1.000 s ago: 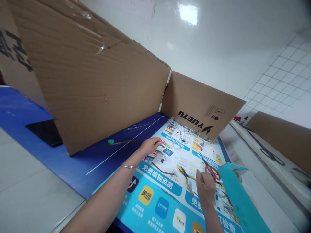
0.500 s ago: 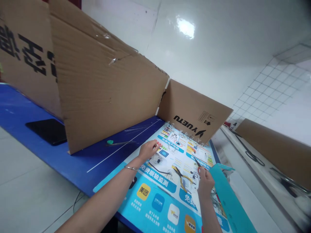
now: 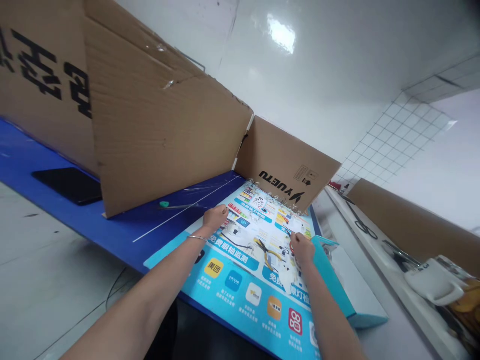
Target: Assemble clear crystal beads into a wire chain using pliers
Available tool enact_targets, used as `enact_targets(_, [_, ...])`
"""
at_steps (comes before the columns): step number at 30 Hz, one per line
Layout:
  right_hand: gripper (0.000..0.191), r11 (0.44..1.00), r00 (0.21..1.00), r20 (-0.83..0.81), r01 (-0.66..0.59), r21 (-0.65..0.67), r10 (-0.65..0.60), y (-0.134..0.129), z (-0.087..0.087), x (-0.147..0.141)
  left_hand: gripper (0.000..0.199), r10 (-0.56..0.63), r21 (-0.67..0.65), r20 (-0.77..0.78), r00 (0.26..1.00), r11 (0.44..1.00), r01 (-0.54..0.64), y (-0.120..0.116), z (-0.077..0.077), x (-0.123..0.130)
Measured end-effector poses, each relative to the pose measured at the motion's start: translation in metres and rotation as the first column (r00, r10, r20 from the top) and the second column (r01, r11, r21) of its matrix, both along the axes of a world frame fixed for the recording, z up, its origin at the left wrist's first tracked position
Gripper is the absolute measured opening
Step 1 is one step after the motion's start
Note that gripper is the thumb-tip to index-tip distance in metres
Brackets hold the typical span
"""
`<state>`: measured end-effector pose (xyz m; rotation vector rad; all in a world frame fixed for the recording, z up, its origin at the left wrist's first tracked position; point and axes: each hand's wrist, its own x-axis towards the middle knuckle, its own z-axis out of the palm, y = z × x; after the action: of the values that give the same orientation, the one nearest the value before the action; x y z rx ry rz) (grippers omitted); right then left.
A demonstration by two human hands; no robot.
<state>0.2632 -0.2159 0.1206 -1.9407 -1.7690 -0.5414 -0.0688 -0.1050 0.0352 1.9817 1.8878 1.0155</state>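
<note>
My left hand point(image 3: 216, 218) is closed over the left part of a printed blue-and-white sheet point(image 3: 243, 280). What its fingers pinch, if anything, is too small to make out. In my right hand point(image 3: 303, 248) is a slim tool point(image 3: 287, 230) with a dark pointed tip and a bit of red at the grip; its exact kind is hidden by the fingers. Yellow-handled pliers point(image 3: 269, 254) lie on the sheet between the hands. Small clear and metallic bits are scattered about them and along the sheet's far edge. A teal box point(image 3: 337, 282) stands right beside my right forearm.
Tall cardboard panels point(image 3: 168, 120) rise at the left and back of the blue table point(image 3: 127, 250). A black flat device point(image 3: 69, 185) and a teal-ended thin tool point(image 3: 165, 204) lie at left. Scissors point(image 3: 365, 229) and a white mug point(image 3: 435, 280) stand on the right-hand ledge.
The view has shifted, so the scene sits further left and up, and the mug shows more. Both hands stay closed, and my right hand is still gripping the slim tool.
</note>
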Motion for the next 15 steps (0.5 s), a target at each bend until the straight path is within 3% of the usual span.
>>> enact_targets(4, [0.037,0.992,0.980,0.195,-0.011,-0.123,0.035,-0.005,0.031,0.010,0.026,-0.011,-0.058,-0.015,1.000,0.998,0.010,-0.002,0.001,-0.001])
enact_targets(8, [0.037,0.986,0.947,0.322,0.075,-0.146,-0.024,-0.005,0.082,0.029,0.028,-0.022,-0.078,-0.032,0.999,0.997,0.020,-0.001,-0.001,-0.002])
enact_targets(11, [0.036,0.987,0.923,0.380,0.110,-0.116,-0.058,-0.005,0.122,0.044,0.028,-0.023,-0.082,-0.043,0.999,0.996,0.019,0.001,-0.003,-0.002])
enact_targets(15, [0.038,0.988,0.906,0.395,0.152,0.029,-0.151,-0.008,0.173,0.056,0.029,-0.015,-0.081,-0.052,0.999,0.997,0.010,0.005,-0.006,-0.003])
